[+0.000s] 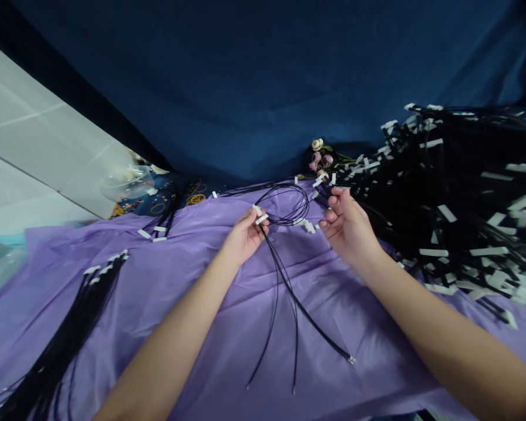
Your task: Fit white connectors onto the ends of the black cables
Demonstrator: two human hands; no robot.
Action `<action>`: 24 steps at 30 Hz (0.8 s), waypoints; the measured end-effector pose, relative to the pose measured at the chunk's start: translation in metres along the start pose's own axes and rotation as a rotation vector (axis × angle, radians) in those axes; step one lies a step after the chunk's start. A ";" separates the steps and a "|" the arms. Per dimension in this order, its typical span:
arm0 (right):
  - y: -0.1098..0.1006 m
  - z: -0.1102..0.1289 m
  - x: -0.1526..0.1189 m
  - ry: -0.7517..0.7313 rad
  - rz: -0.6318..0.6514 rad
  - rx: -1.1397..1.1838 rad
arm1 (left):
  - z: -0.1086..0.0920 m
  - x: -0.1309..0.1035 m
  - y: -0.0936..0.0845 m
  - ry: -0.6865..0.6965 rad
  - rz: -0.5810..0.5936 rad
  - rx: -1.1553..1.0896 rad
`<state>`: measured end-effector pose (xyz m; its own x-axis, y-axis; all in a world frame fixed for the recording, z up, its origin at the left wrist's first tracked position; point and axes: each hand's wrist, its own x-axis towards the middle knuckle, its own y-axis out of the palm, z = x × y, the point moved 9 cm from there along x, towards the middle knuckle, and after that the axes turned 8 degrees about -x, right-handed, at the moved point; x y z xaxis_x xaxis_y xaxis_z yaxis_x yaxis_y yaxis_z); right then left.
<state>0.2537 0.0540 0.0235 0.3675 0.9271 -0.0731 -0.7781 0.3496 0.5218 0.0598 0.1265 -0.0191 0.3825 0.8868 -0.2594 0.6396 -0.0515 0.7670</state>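
My left hand [246, 237] pinches a black cable [304, 313] near its white connectors [261, 218]. From that grip a loop of thin black wire [307, 204] curves off to the right, while the loose ends hang down over the purple cloth [201, 345], the thickest one ending in bare metal tips at the lower right. To the right of the loop, my right hand [348, 225] is raised with its fingers apart and slightly curled, holding nothing. Behind its fingertips lie several small white connectors and dark wires.
A large heap of black cables with white tags [464, 234] fills the right side. A cable bundle [70, 333] lies at the lower left. Artificial flowers [322, 156] stand by the blue curtain [245, 88]. Rubber bands [196, 199] and a clear bowl [129, 182] are at the back left.
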 end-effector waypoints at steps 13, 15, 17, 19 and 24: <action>0.002 0.015 0.003 -0.096 0.047 -0.057 | 0.005 -0.001 0.006 -0.038 0.072 0.066; 0.008 0.010 -0.001 -0.044 0.115 -0.073 | 0.007 -0.003 0.009 -0.049 0.101 0.083; 0.016 0.003 -0.006 0.010 0.197 -0.120 | 0.009 -0.004 0.012 -0.059 0.133 0.111; 0.021 -0.004 -0.011 0.037 0.250 -0.231 | 0.010 -0.005 0.013 -0.063 0.147 0.134; 0.027 -0.015 -0.014 0.018 0.338 -0.610 | 0.011 -0.007 0.014 -0.081 0.172 0.174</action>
<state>0.2200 0.0520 0.0254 0.0507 0.9987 -0.0078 -0.9974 0.0503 -0.0517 0.0739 0.1147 -0.0129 0.5433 0.8188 -0.1856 0.6628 -0.2826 0.6934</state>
